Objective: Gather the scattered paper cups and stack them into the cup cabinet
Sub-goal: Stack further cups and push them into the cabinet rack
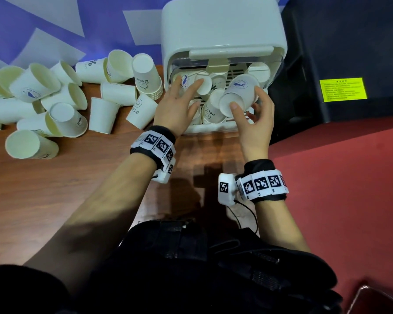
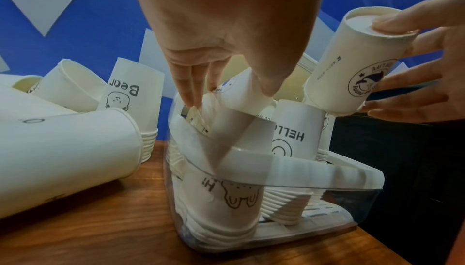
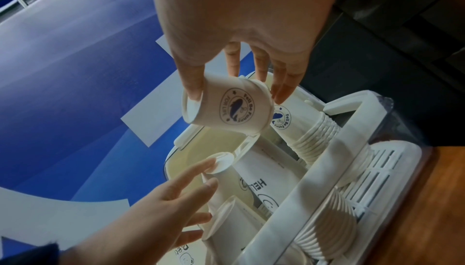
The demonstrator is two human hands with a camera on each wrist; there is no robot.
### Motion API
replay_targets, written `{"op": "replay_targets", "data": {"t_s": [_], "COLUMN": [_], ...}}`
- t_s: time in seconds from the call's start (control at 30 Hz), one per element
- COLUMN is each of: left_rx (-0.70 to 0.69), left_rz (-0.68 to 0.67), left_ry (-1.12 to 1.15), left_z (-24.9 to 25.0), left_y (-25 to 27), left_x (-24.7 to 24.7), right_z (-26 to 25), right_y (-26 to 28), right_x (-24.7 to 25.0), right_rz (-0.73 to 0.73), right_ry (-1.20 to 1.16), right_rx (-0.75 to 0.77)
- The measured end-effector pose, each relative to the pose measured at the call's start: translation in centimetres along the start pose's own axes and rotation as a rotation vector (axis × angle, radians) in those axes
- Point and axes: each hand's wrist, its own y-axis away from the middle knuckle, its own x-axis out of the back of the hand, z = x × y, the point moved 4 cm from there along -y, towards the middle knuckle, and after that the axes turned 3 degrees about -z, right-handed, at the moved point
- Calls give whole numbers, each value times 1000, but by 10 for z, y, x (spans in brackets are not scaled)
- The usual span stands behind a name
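The white cup cabinet (image 1: 222,30) stands open at the table's back, with several stacks of inverted paper cups inside. My right hand (image 1: 245,103) grips a whale-logo cup (image 1: 241,91) upside down, thumb on its base. In the right wrist view this cup (image 3: 226,108) hangs tilted over a stack with the same logo (image 3: 289,122). My left hand (image 1: 186,91) reaches into the cabinet's left side. Its straight fingers rest on the top cup (image 2: 239,94) of a stack there. Scattered cups (image 1: 55,98) lie to the left of the cabinet.
A stack of "Bear" cups (image 1: 146,75) stands just left of the cabinet. A dark machine with a yellow label (image 1: 343,89) is close on the right, above a red surface (image 1: 338,177). The wooden table (image 1: 55,189) extends towards me.
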Motion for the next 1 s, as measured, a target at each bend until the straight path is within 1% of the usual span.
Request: {"op": "replay_targets", "data": {"t_s": [0.1, 0.17, 0.47, 0.63, 0.7, 0.83, 1.0], "left_rx": [17, 52, 199, 211, 202, 166, 131], "left_rz": [39, 54, -50, -85, -100, 5, 130], "left_ry": [-19, -46, -125, -72, -14, 201, 273], "left_z": [1, 0, 0, -10, -14, -24, -40], "left_y": [-1, -2, -7, -8, -9, -3, 23], "left_x": [4, 6, 2, -3, -3, 0, 6], "right_z": [0, -1, -9, -15, -20, -31, -43], "right_y": [0, 0, -1, -3, -4, -7, -10], "right_x": [1, 0, -1, -4, -9, -24, -48], "right_rz": [1, 2, -15, -49, -91, -158, -253], "right_ry": [-7, -11, -32, -56, -61, -25, 122], "right_rx": [2, 8, 11, 37, 47, 84, 203]}}
